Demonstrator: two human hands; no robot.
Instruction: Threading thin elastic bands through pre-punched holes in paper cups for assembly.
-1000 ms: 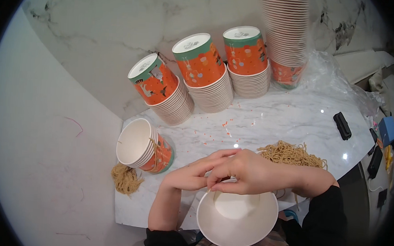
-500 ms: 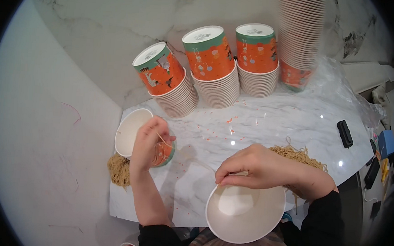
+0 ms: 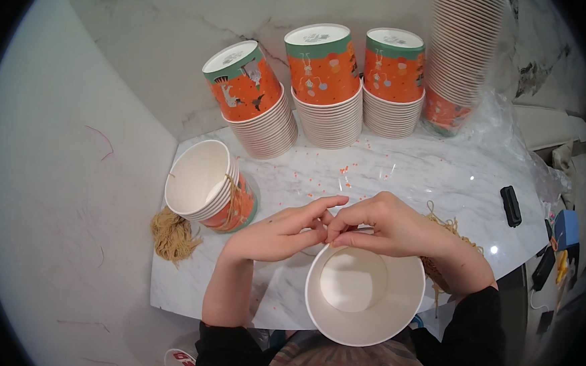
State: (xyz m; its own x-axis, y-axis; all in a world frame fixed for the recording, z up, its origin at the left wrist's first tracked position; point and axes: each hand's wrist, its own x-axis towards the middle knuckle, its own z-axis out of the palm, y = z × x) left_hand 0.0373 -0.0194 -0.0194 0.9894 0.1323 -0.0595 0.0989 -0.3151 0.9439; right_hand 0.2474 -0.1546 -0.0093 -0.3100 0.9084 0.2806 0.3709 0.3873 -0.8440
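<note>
Close to me, a white-lined paper bucket (image 3: 403,304) is tilted with its mouth toward me. My right hand (image 3: 394,226) reaches over it, thumb and fingers closed on its far rim. At the same spot my left hand (image 3: 287,231) meets the right fingertips; its thumb and index finger come together while another finger stretches out. Whatever lies between those left fingertips is too small to make out. Left of it leans a short stack of paper buckets (image 3: 198,177) with orange and green sides, and a tan cord (image 3: 230,196) hangs from its rim.
Upside-down orange bucket stacks (image 3: 245,89), (image 3: 323,71), (image 3: 395,72) stand along the back wall, beside a tall stack (image 3: 464,46). Tan cord bundles (image 3: 171,236), (image 3: 452,228) lie at both sides. Orange bits (image 3: 345,179) dot the marble table. A black object (image 3: 510,206) lies right.
My left hand has moved right, from the leaning bucket stack to my right hand's fingertips. A thin cord seen at the left fingers before no longer shows there. The right hand keeps its grip.
</note>
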